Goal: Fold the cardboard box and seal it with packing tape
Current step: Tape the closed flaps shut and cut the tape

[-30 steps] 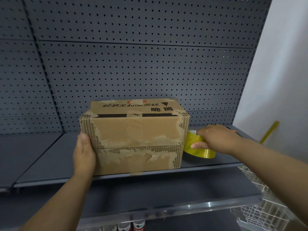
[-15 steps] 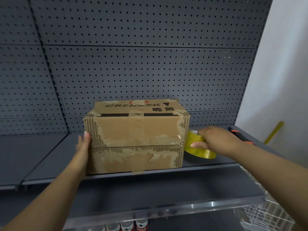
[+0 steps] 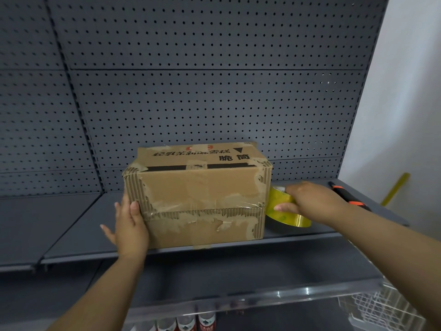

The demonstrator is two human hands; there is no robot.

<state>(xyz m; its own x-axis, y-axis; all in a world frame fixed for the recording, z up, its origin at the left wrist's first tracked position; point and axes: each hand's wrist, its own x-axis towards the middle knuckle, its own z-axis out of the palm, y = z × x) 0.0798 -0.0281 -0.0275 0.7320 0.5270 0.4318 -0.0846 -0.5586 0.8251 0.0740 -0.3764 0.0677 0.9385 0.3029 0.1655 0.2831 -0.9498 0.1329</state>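
A closed brown cardboard box [image 3: 198,192] with torn tape patches and black printed characters on top stands on a dark grey shelf [image 3: 71,225]. My left hand [image 3: 130,225] presses flat against the box's left end, fingers straight and spread. My right hand [image 3: 310,201] grips a yellowish roll of packing tape [image 3: 286,213] that sits right against the box's right end. A strip of clear tape runs along the seam on the box's front face.
A black and orange tool [image 3: 348,197] lies on the shelf behind my right wrist. A perforated grey back panel [image 3: 214,91] rises behind the box. A white wire basket [image 3: 381,309] sits at lower right, and bottles [image 3: 186,323] stand under the lower shelf.
My left hand has slid lower along the box's left end and spread its fingers. The right hand and tape roll have stayed by the right end.
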